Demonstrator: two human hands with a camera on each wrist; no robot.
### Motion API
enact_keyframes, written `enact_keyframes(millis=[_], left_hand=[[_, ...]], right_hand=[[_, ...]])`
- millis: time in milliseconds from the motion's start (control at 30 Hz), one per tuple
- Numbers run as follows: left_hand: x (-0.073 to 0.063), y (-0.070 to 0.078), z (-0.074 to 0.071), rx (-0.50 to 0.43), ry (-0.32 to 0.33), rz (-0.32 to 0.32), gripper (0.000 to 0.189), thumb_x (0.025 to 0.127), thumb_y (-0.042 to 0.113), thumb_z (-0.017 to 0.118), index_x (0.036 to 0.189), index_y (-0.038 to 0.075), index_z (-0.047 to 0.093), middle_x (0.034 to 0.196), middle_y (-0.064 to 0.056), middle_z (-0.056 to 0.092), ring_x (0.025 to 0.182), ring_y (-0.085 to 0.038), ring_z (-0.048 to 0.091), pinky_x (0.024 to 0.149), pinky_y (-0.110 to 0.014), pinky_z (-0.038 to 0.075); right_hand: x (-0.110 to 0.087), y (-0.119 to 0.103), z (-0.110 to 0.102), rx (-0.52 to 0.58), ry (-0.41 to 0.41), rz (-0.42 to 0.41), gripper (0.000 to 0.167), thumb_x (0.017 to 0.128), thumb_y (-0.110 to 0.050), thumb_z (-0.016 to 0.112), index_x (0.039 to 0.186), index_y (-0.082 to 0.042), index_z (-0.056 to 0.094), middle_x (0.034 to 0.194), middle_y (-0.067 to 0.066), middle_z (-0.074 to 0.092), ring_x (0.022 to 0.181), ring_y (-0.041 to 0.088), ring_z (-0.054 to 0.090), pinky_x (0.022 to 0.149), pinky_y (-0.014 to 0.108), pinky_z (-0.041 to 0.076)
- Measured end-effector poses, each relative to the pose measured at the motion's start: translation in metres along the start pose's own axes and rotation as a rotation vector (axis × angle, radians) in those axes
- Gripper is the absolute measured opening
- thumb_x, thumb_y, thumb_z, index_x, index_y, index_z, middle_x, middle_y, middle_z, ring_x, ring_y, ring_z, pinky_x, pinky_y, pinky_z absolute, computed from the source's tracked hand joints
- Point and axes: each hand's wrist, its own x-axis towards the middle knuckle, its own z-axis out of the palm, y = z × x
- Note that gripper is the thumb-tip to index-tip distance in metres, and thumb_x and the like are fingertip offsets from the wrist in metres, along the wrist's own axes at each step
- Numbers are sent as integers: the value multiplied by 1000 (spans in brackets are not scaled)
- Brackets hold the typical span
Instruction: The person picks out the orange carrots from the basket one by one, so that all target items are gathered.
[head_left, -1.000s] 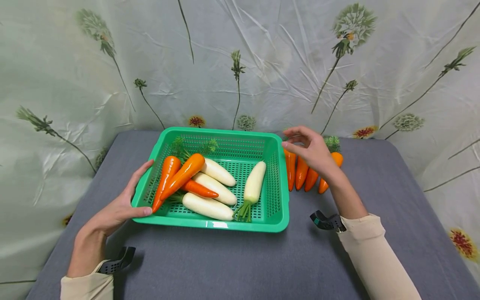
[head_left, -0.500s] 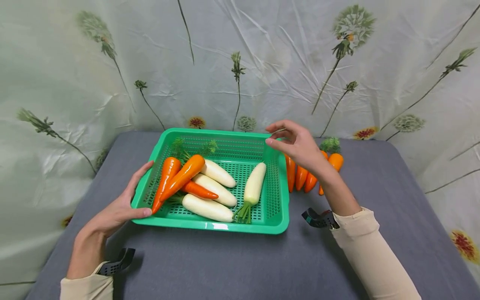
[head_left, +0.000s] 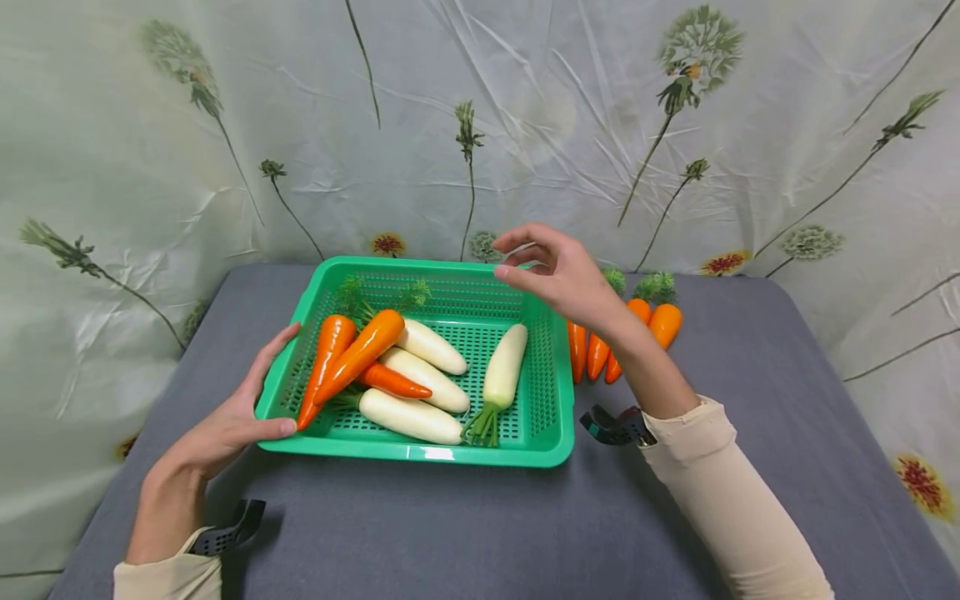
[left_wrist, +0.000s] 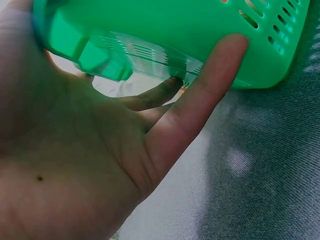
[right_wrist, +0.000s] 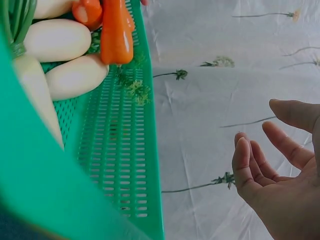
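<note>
A green plastic basket (head_left: 420,456) with slotted walls stands on the table. My left hand (head_left: 217,433) holds its left end, thumb at the front corner and fingers against the outer wall; the left wrist view shows a little finger (left_wrist: 210,85) stretched along that wall. In the basket, three glossy carrots (head_left: 360,358) are piled over white radishes (head_left: 425,385) on the left, while another white radish (head_left: 506,367) lies apart on the right, leaves forward. My right hand (head_left: 562,275) hangs above the basket's far right corner with loosely bent fingers, nothing between them.
Several more carrots (head_left: 666,325) with green tops lie in a row on the grey tablecloth (head_left: 450,533), right of the basket and partly behind the right forearm. A pale flower-printed curtain (head_left: 420,125) rises behind the table.
My right hand has moved left, from over the carrots outside to over the basket's far right corner. The left hand keeps its hold, and the vegetables in the basket lie as before.
</note>
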Motion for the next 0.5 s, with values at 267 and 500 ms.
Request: enact_keyframes(millis=[267,500], left_hand=[[-2,-2,1,-3,-7,27,110,90,9,73,167,40,1,163,-8,8,130,-3,37,94,-14,40],[1,-2,1,-29,-10,57,110,90,7,73,167,39,1,163,-8,8,130,-2,37,95,-14,41]], right_hand=[[6,-4,12,-6,-42,-10,34,101,-14,69,134,-9,63,139,9,61,122,24,61,99,44,51],[16,-5,18,1,-53,-20,35,100,-14,70,134,-8,63,138,11,62,120,26,62,100,44,52]])
